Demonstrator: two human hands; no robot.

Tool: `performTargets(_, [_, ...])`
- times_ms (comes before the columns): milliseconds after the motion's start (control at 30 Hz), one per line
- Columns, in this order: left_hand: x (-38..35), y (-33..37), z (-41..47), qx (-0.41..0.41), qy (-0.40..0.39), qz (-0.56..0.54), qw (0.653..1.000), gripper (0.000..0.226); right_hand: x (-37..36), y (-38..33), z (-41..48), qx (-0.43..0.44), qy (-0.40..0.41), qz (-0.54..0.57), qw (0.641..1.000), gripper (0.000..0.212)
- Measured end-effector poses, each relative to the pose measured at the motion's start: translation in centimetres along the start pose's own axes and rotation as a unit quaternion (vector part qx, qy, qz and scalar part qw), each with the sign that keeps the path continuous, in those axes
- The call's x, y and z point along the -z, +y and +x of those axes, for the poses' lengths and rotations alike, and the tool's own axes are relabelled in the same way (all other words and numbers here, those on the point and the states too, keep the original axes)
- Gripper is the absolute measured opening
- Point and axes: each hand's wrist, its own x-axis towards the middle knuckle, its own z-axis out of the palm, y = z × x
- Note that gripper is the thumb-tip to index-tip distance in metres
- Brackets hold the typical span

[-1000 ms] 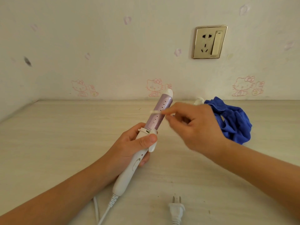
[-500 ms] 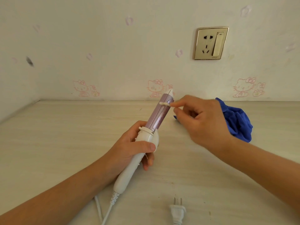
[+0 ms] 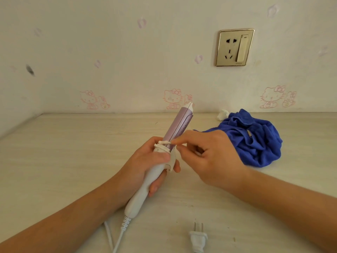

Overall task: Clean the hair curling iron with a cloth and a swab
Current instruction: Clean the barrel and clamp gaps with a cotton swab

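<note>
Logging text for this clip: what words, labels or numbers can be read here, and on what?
None can be read.
Socket plate: faint mark on its lower edge, too blurred to read.
Curling iron, plug, cloth: no text shows.

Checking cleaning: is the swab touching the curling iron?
Touching. Head view shows the swab tip lying against the curling iron at the base of its barrel.

This is a room in a home. The pale wall (image 3: 109, 42) carries pink cartoon-cat prints (image 3: 173, 98) and faint flower motifs (image 3: 141, 22), a domestic, child-friendly wallpaper. A gold-framed wall socket (image 3: 228, 48) with 1 rocker switch (image 3: 242, 48) sits above a light wood-grain tabletop (image 3: 73, 152). The goods are household ones: a hair curling iron (image 3: 180, 125), its 2-pin plug (image 3: 198, 238) and a crumpled blue cloth (image 3: 255, 143).
</note>
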Motion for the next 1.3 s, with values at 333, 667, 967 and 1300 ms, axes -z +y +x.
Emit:
performTargets(333, [0.3, 0.2, -0.4, 0.033, -0.005, -0.003, 0.999, 0.058, 0.0, -0.2, -0.1, 0.007, 0.019, -0.001, 1.000, 0.019])
performTargets(667, [-0.1, 0.5, -1.0, 0.017, 0.017, 0.027, 0.999, 0.061, 0.8, 0.5, 0.6, -0.015, 0.050, -0.014, 0.999, 0.018])
performTargets(967, [-0.6, 0.7, -1.0, -0.007, 0.024, 0.048, 0.999, 0.054, 2.3, 2.3, 2.7, -0.057, 0.116, -0.003, 0.992, 0.020])
performTargets(1300, [-0.4, 0.8, -1.0, 0.035, 0.010, -0.045, 0.998, 0.061, 2.5, 2.7, 2.7, -0.074, 0.110, 0.000, 0.991, 0.016])
